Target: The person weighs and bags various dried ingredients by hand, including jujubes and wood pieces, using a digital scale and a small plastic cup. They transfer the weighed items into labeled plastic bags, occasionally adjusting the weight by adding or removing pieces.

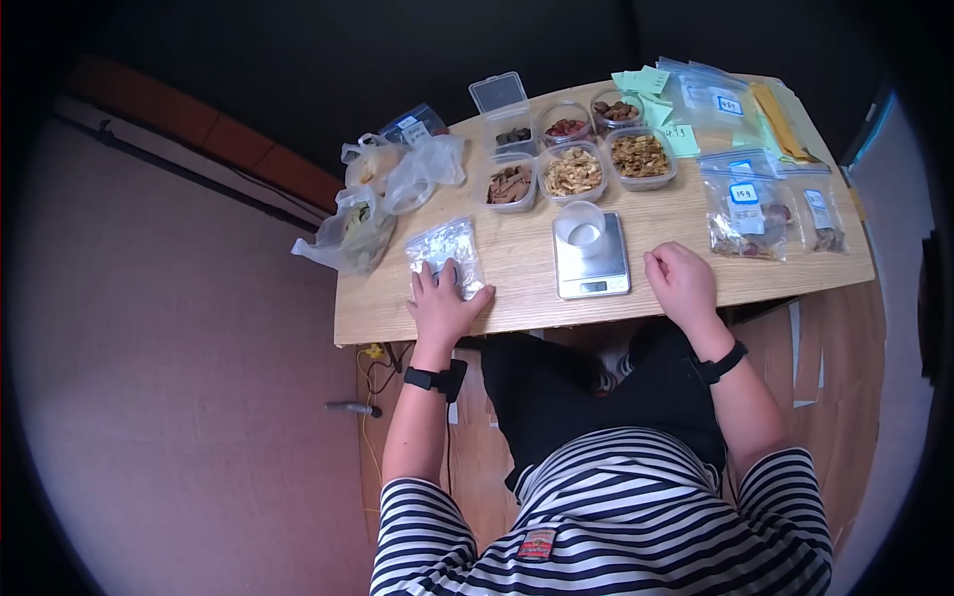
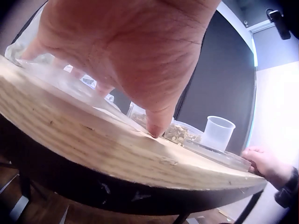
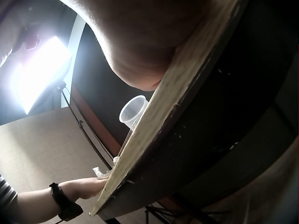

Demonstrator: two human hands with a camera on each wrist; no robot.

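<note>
yellow cable [image 1: 363, 417] (on the floor), bright lamp [image 3: 43, 72]

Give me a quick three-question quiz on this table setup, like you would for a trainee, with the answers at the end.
1. What does the left hand rest on?
A) the green notes
B) a plastic bag
C) a tub of dried food

2. True or false: the clear cup stands on the scale.

3. Fill in the blank, from the person's own side: the curled right hand is on the table, to the ____ of the scale.

Key: 1. B; 2. true; 3. right
</note>
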